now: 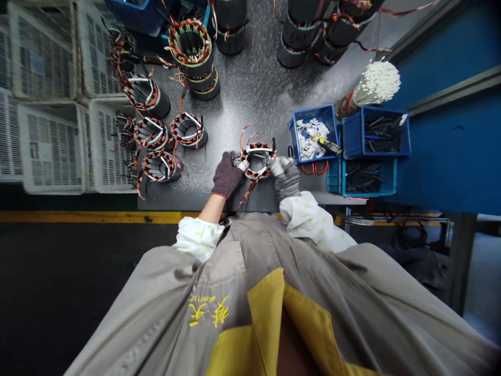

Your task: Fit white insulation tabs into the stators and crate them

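A motor stator [256, 175] with copper windings stands on the grey metal table in front of me, its open bore facing up. White sleeving lies along its upper rim, and loose copper leads stick out at the back and hang toward me. My left hand [228, 175], in a dark purple knit glove, is closed at the stator's left rim, fingertips against the winding. On the opposite side my right hand [286, 177], in a grey striped glove, has its fingers closed at the right rim. Whatever small piece the fingertips may pinch is hidden.
Several wound stators [188, 129] stand to the left and at the back. A blue bin [315, 110] of white scraps with a yellow cutter is on the right, red-handled scissors [315, 167] beside it. Two bins [376, 151] hold black sleeves. White crates [52, 149] line the left.
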Demonstrator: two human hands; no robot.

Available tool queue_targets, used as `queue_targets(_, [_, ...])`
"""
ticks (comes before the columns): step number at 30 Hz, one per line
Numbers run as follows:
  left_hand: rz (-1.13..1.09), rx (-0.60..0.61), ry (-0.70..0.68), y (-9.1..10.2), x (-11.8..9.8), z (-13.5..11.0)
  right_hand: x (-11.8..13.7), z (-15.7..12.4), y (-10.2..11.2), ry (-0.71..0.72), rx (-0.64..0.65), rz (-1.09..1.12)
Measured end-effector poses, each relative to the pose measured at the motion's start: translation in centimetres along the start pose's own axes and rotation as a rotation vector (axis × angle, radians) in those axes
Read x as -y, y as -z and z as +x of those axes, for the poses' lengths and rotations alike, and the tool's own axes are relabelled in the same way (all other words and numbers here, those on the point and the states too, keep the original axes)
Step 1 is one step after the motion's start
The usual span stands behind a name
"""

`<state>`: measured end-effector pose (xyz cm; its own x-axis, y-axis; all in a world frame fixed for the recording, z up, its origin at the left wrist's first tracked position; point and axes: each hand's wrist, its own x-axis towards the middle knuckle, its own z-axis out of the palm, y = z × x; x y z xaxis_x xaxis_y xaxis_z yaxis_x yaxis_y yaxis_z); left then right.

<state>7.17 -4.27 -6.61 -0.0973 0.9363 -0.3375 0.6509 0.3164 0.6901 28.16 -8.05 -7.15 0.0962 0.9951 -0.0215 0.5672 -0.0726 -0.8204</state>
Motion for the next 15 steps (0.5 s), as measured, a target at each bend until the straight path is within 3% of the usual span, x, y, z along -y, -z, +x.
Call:
queue_targets(1, [-0.040,0.009,-0.013,-0.1,0.1,0.1,0.3,0.4,0.5,-0.036,-0.031,0.060])
queue_targets(3, [-0.082,0.017,-0.024,-0.1,0.4,0.4,0.9,1.5,1.8,0.050,0.045,0.041])
queue_targets(7, [-0.071,0.008,-0.046,0.0,0.7,0.6,2.1,3.2,3.5,0.465,0.470,-0.301])
queue_targets(9, [-0.055,0.004,-0.052,0.2,0.5,0.4,2.2,3.0,3.1,0.512,0.592,-0.363])
queue_targets(11, [-0.041,0.010,-0.034,0.3,0.3,0.3,1.9,2.3,2.0,0.418,0.547,-0.327])
queue_targets(15, [-0.036,0.011,-0.001,0.3,0.0,0.1,1.2,0.8,-0.4,0.074,0.173,-0.004])
